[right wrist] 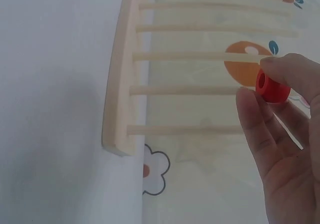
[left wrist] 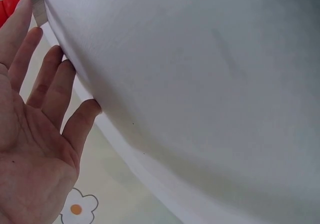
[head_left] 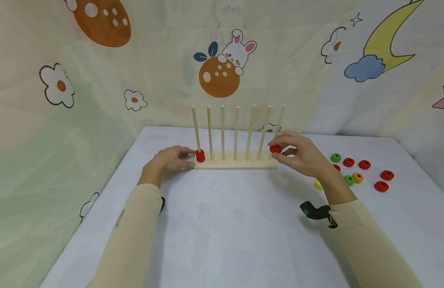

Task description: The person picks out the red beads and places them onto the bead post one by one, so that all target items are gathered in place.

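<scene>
A wooden peg rack (head_left: 236, 165) with several upright pegs stands on the table. Red beads (head_left: 200, 156) sit stacked at the foot of its leftmost peg. My left hand (head_left: 168, 159) touches the rack's left end, thumb and index fingertips right at the base and the other fingers loosely extended. Between thumb and fingertips, my right hand (head_left: 297, 154) pinches another red bead (right wrist: 273, 88), whose hole shows in the right wrist view. That bead is raised above the base beside the rightmost peg (head_left: 281, 118).
Right of the rack lie loose beads: several red ones (head_left: 387, 175), green ones (head_left: 335, 157), an orange one (head_left: 358, 177) and a yellow one (head_left: 318, 184), partly behind the right forearm. A patterned cloth (head_left: 164, 60) hangs behind the white table (head_left: 229, 224).
</scene>
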